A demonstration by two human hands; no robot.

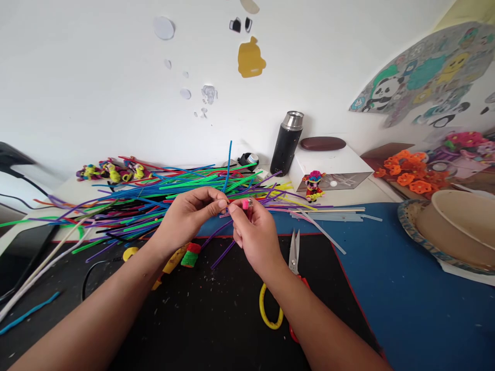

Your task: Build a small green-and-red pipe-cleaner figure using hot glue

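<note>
My left hand (193, 212) pinches thumb and forefinger together, and a blue pipe cleaner (229, 162) rises upright from its fingertips. Touching it tip to tip, my right hand (255, 234) is closed around what looks like a pencil (249, 207) with a pink eraser end; most of it is hidden in the fingers. What lies right between the two sets of fingertips is too small to make out. Below the hands is a red and green fuzzy roll (191, 255). Scissors (294, 257) with yellow and red handles lie partly under my right forearm.
A heap of coloured pipe cleaners (154, 193) spreads behind my hands. At the back stand a black thermos (286, 144), a white box (328, 162) and a small fuzzy figure (313, 186). To the right is a bowl (464, 226); clear glue sticks (328, 217) lie nearer.
</note>
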